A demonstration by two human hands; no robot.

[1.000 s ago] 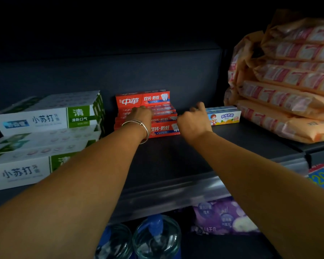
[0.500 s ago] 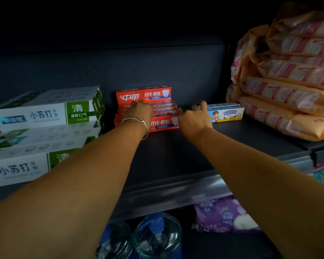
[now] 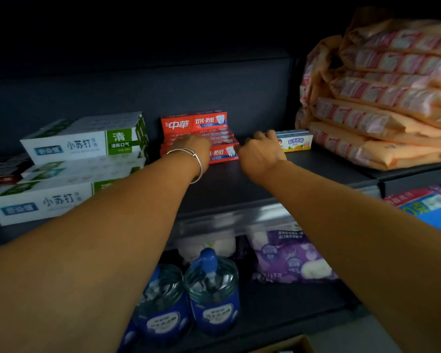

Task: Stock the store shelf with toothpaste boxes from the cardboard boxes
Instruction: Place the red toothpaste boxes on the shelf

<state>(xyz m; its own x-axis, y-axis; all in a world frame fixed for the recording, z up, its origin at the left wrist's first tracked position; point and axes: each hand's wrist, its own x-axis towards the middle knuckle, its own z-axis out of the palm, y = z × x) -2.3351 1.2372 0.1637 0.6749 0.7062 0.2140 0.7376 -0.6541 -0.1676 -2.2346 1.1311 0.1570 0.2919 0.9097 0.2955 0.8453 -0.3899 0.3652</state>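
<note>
Both arms reach in from the bottom of the frame toward the back of a dark shelf (image 3: 239,189). In the middle of the frame a stack of red toothpaste boxes (image 3: 196,122) stands against the back wall. The left hand (image 3: 191,146), with a silver bracelet (image 3: 192,159) on its wrist, rests on the front of that stack, covering the middle boxes; whether its fingers curl round a box cannot be told. The right hand (image 3: 261,152) lies just to the right of the stack, knuckles up and fingers curled down, its fingertips near the stack's right end and touching or nearly touching a small pale toothpaste box (image 3: 297,141) further right; what it holds, if anything, is hidden.

At the left of the frame lie white and green toothpaste boxes (image 3: 82,141), stacked in layers. At the upper right, orange packets (image 3: 379,98) are piled high. Below the shelf, at the bottom centre, stand two water bottles (image 3: 211,289) with blue labels, and beside them to the right a purple bag (image 3: 290,256).
</note>
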